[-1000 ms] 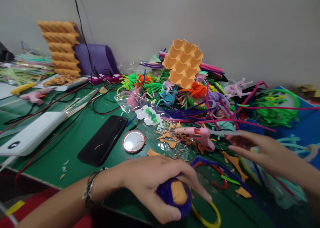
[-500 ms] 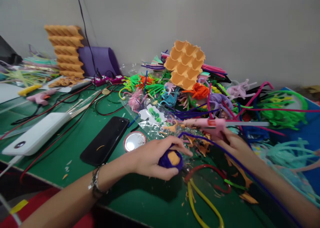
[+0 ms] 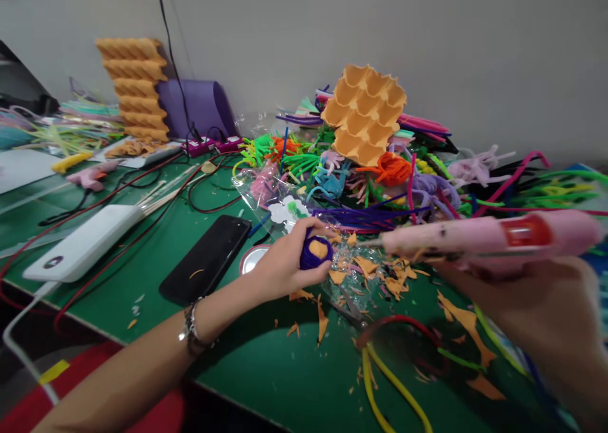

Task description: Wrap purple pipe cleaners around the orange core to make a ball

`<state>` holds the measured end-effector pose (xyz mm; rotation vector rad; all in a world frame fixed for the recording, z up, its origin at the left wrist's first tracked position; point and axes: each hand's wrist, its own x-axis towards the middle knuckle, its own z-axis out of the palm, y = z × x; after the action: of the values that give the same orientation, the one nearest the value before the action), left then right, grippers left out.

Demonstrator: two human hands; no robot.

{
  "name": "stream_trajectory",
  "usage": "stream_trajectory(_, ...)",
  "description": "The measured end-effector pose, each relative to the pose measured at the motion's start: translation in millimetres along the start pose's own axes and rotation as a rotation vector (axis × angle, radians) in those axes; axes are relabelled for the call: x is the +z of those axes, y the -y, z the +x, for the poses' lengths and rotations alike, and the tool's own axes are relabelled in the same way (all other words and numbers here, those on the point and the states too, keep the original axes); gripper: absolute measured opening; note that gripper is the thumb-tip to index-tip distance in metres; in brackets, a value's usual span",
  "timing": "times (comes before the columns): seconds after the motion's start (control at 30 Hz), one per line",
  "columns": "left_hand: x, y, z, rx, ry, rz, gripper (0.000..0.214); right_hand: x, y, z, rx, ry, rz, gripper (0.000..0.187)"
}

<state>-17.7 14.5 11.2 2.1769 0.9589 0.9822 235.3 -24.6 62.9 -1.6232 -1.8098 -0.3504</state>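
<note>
My left hand (image 3: 289,256) is closed round a small purple pipe-cleaner coil (image 3: 310,259), whose orange centre (image 3: 318,249) faces up and toward the right. In my right hand (image 3: 546,306) is a pink hot glue gun (image 3: 479,237), held level. Its metal nozzle points left at the coil, with a gap between them. Orange scraps (image 3: 396,281) lie on the table beneath the nozzle. Scissors (image 3: 403,338) with red and yellow handles rest below, nearer to me, partly blurred.
Bundles of coloured pipe cleaners (image 3: 332,183) and an orange egg-carton piece (image 3: 365,113) fill the back. To the left lie a black phone (image 3: 206,259), a white power bank (image 3: 85,243) and a second pink glue gun (image 3: 92,175). Red and black cables (image 3: 118,246) cross the green table.
The glue gun has turned round in my right hand and its nozzle now points left toward the coil. My left hand has moved slightly away from me, still holding the coil.
</note>
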Motion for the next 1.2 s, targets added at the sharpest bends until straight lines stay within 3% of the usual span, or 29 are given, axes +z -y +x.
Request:
stream_trajectory(0.13,2.3,-0.9,-1.3,0.055,-0.053,0.007,0.04,14.0,11.5,-6.5,-0.107,0.072,0.006,0.051)
stream_trajectory(0.27,6.1,-3.4,-4.2,0.07,-0.039,-0.01,0.046,20.0,23.7,-5.9,-0.114,0.167,0.095,0.035)
stream_trajectory(0.47,7.0,-7.7,-5.2,0.076,-0.019,-0.055,0.047,21.2,26.9,-9.2,-0.077,0.191,0.085,0.023)
stream_trajectory(0.8,5.4,-7.7,-5.0,0.079,-0.016,-0.017,0.047,20.9,28.8,-7.2,-0.084,0.202,0.043,0.026)
stream_trajectory(1.03,5.3,-7.4,-5.7,0.063,-0.018,-0.019,0.049,18.4,30.5,-1.3,-0.201,0.204,0.044,0.028)
stream_trajectory(1.2,5.4,-6.1,-5.9,0.078,-0.029,-0.051,0.049,16.9,29.3,-2.1,-0.21,0.231,0.036,0.034)
